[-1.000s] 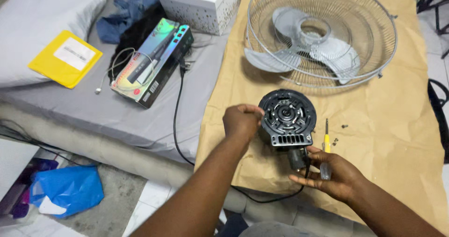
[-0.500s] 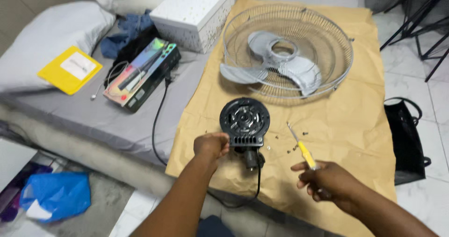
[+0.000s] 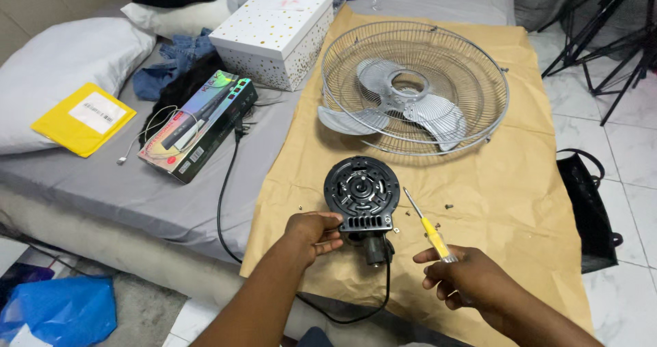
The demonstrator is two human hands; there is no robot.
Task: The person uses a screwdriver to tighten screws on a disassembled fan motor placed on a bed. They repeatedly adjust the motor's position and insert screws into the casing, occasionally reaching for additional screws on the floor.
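The left hand (image 3: 311, 232) curls its fingers against the lower left edge of the round black plastic fan motor housing (image 3: 361, 195), which lies on the tan paper sheet (image 3: 520, 203). To its right, the right hand (image 3: 465, 278) pinches a yellow-handled screwdriver (image 3: 428, 227), tip pointing up-left beside small loose screws (image 3: 449, 207).

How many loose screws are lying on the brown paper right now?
4 that I can make out: one left of the motor housing near its lower edge, one by its lower right corner, one beside the screwdriver shaft, one further right. Others may be hidden.
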